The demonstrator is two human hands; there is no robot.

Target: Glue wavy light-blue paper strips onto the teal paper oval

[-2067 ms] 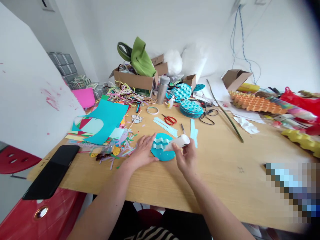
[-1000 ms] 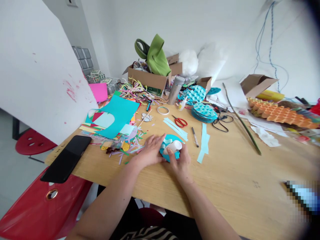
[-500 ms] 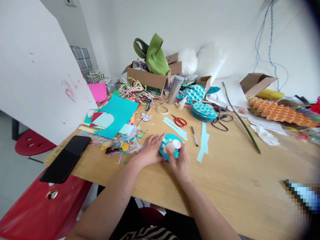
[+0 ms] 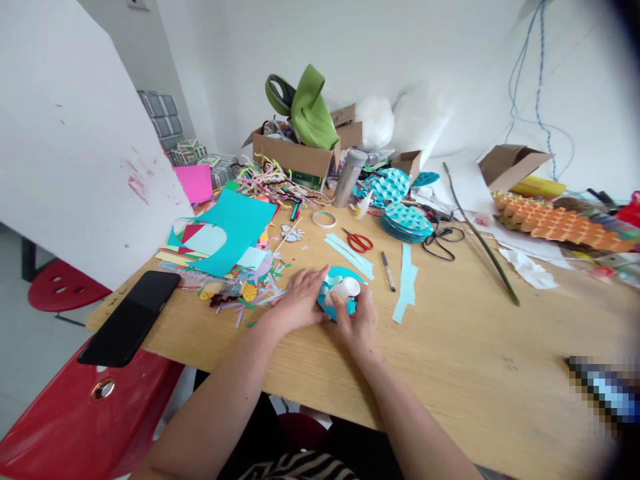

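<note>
The wooden tabletop (image 4: 450,360) runs out on every side of the blue disc (image 4: 347,272), which lies flat on it near the person. A cardboard box (image 4: 290,155) stands far beyond the disc, a little to its left. Nearer, to the left of the disc, is a large turquoise sheet (image 4: 245,223). Beyond the disc to its right sits a stack of discs (image 4: 406,217), the top one covered with pale wavy rows. By comparison the blue disc seems only partway through: pale wavy paper shows on its left part, while the visible patches along its far and near edges are plain blue. The rest is hidden.

The left hand (image 4: 302,297) rests on the disc's left edge, fingers spread and steadying rather than gripping. The right hand (image 4: 361,321) has its fingers wrapped round a white bottle (image 4: 348,289) tilted over the disc; the nozzle cannot be seen. Flat, unused paper strips (image 4: 406,287) lie right of the disc. Red-handled scissors (image 4: 358,241) lie beyond it, and a pen (image 4: 388,272) just to its right.
</note>
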